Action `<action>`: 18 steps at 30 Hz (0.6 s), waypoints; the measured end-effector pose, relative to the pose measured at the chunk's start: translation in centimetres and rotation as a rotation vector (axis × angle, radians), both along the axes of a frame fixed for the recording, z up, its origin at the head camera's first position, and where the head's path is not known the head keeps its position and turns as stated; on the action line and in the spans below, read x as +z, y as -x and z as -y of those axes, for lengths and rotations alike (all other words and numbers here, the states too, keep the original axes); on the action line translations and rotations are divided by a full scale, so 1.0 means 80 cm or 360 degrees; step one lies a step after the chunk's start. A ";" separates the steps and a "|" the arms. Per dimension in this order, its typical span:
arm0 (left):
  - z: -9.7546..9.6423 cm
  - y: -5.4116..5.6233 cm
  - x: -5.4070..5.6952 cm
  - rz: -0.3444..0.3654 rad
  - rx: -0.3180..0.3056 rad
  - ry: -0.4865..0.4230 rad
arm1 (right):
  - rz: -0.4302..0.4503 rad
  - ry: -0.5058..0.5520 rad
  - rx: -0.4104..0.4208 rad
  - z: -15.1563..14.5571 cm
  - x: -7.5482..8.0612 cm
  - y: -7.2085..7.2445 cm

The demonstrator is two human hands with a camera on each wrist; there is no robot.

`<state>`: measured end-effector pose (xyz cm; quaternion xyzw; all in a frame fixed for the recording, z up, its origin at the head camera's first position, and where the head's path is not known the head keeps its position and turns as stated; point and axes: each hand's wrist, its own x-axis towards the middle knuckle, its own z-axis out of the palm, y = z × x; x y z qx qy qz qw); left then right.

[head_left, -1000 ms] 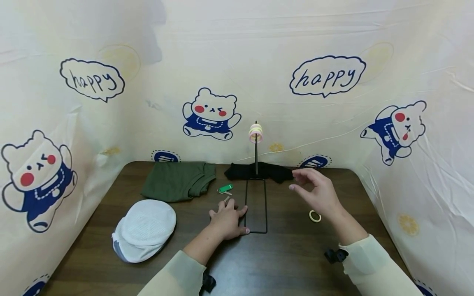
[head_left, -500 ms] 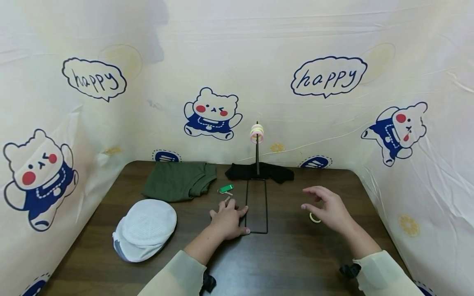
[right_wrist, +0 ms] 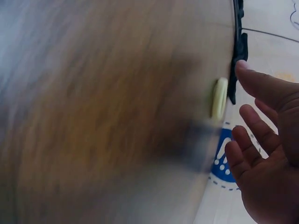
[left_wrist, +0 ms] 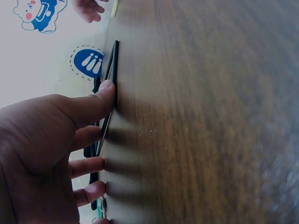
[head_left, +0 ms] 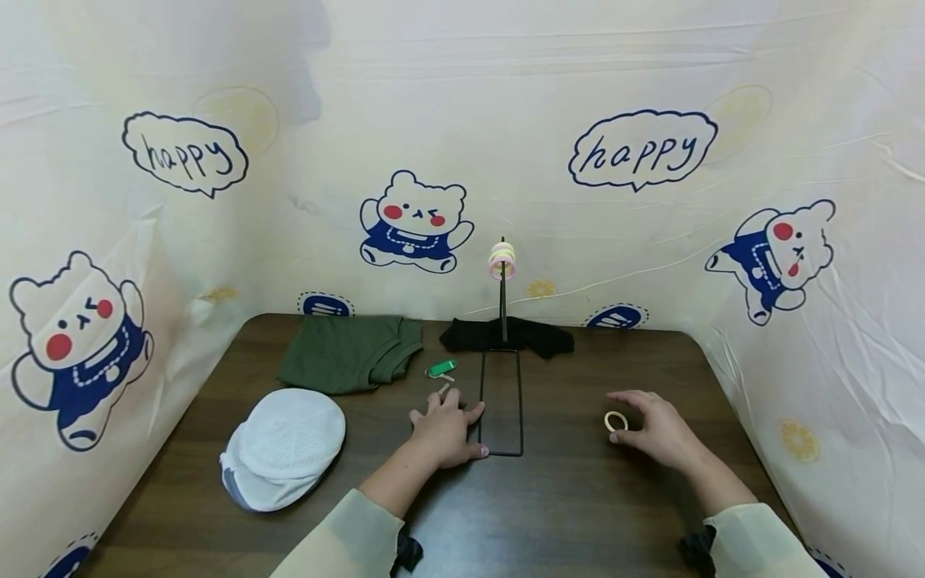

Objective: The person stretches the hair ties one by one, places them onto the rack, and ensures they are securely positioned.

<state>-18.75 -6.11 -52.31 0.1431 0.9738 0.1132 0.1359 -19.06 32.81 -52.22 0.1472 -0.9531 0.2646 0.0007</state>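
A black wire stand (head_left: 520, 401) has a flat rectangular base and an upright rod, with several pink and yellow rings (head_left: 502, 261) near the rod's top. My left hand (head_left: 442, 429) rests with spread fingers at the base's left side, its thumb (left_wrist: 106, 91) on the near corner of the wire. To the right, a pale yellow ring (head_left: 608, 426) lies on the table. Beside it my right hand (head_left: 661, 433) hovers with thumb and fingers apart, holding nothing. In the right wrist view the yellow ring (right_wrist: 219, 99) stands apart from the fingers (right_wrist: 250, 133).
On the wooden table (head_left: 578, 514), a folded green cloth (head_left: 347, 353) and a white cap (head_left: 285, 449) lie at left. A green key tag (head_left: 442, 368) with keys sits beyond my left fingers. Black cloth (head_left: 542, 335) lies behind the stand, before the patterned backdrop (head_left: 520, 144).
My right hand has moved away from the black cloth, rightward and nearer, down to beside the yellow ring. My left hand stays on the stand's base.
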 end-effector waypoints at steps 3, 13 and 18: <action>0.000 -0.001 0.001 0.0009 0.0013 0.0009 | 0.0012 -0.0048 -0.0006 -0.008 -0.007 0.001; -0.001 0.000 0.000 0.0013 0.0021 0.0021 | 0.0052 -0.0091 -0.0027 -0.014 -0.014 0.008; -0.001 0.000 0.000 0.0020 0.0022 0.0028 | 0.0072 -0.0106 -0.0053 -0.012 -0.012 0.010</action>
